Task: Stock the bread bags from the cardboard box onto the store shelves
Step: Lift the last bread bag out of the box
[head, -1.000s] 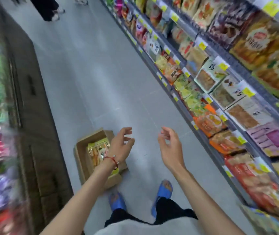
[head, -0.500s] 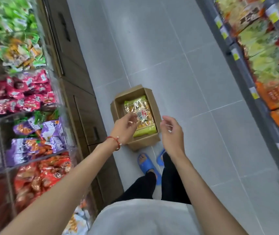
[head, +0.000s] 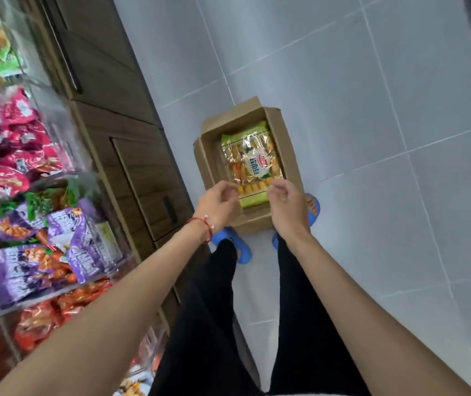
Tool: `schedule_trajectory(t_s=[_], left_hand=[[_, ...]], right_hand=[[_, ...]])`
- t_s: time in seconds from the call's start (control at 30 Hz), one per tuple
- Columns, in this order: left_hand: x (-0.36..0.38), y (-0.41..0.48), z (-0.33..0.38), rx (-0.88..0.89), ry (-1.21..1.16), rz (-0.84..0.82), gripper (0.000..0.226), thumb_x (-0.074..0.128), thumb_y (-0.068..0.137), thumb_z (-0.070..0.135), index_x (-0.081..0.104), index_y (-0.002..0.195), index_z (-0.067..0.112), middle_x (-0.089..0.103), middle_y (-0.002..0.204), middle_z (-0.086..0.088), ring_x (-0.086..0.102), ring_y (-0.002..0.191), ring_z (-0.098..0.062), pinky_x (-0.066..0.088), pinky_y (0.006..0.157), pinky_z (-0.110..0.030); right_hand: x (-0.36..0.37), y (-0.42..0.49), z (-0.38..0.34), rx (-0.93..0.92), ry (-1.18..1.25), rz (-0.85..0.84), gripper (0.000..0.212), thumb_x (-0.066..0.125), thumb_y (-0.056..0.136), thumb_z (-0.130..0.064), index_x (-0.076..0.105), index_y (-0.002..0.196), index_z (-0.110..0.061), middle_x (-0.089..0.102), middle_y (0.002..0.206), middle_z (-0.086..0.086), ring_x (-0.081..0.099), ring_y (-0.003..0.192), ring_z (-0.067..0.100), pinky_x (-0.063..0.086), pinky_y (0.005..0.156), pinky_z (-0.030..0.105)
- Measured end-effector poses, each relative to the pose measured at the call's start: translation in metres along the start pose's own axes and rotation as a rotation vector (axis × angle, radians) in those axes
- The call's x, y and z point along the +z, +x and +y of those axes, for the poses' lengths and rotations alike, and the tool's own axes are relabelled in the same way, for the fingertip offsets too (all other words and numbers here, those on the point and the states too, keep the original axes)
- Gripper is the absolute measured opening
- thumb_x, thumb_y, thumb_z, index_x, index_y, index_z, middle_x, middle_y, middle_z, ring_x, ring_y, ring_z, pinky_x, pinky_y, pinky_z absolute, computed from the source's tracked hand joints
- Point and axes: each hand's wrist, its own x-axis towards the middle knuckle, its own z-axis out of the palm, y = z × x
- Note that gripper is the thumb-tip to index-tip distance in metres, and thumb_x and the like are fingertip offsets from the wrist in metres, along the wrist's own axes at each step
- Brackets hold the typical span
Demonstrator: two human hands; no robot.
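Observation:
An open cardboard box [head: 208,164] stands on the grey tiled floor in front of my feet. A clear bread bag [head: 252,161] with green ends and a white label lies flat inside it. My left hand [head: 218,204], with a red string at the wrist, hovers over the box's near left corner, fingers curled and apart. My right hand [head: 287,205] hovers over the near right corner, fingers also loosely curled. Both hands hold nothing and sit just above the near end of the bag.
A snack rack [head: 28,224] with pink, purple and orange packets fills the left side. Beside it stands a wooden cabinet [head: 131,155]. My blue slippers [head: 234,247] stand just behind the box. Grey tiled floor [head: 385,110] stretches to the right.
My view has swung from the shelves on the right down to the box. Both hands have come down towards the near end of the bread bag.

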Motion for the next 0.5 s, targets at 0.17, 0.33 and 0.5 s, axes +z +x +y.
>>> schedule_trajectory(t_s=[0.17,0.33,0.5], left_hand=[[0.016,0.097,-0.038,-0.037,0.097,-0.104,0.026,0.052,0.1,0.018,0.06,0.125,0.02,0.064,0.121,0.0,0.059,0.109,-0.014,0.048,0.091,-0.025],[0.039,0.191,-0.085,-0.011,0.262,-0.159,0.024,0.05,0.097,0.018,0.063,0.117,0.02,0.068,0.116,-0.002,0.063,0.107,-0.022,0.051,0.095,-0.033],[0.065,0.269,-0.118,0.079,0.366,-0.233,0.026,0.053,0.093,0.015,0.061,0.118,0.016,0.063,0.122,-0.007,0.061,0.11,-0.025,0.051,0.097,-0.038]], right_hand=[[0.041,0.067,0.04,0.125,-0.032,-0.026,0.033,0.051,0.105,-0.023,0.056,0.138,-0.019,0.062,0.126,-0.002,0.06,0.097,0.01,0.045,0.083,0.025],[0.093,0.131,0.093,0.251,0.007,-0.003,0.038,0.052,0.105,-0.022,0.051,0.143,-0.017,0.059,0.12,-0.006,0.054,0.086,-0.004,0.041,0.066,0.008],[0.134,0.205,0.143,0.395,0.061,0.087,0.045,0.052,0.104,-0.02,0.043,0.148,-0.014,0.059,0.13,0.003,0.061,0.115,0.022,0.05,0.101,0.038]])
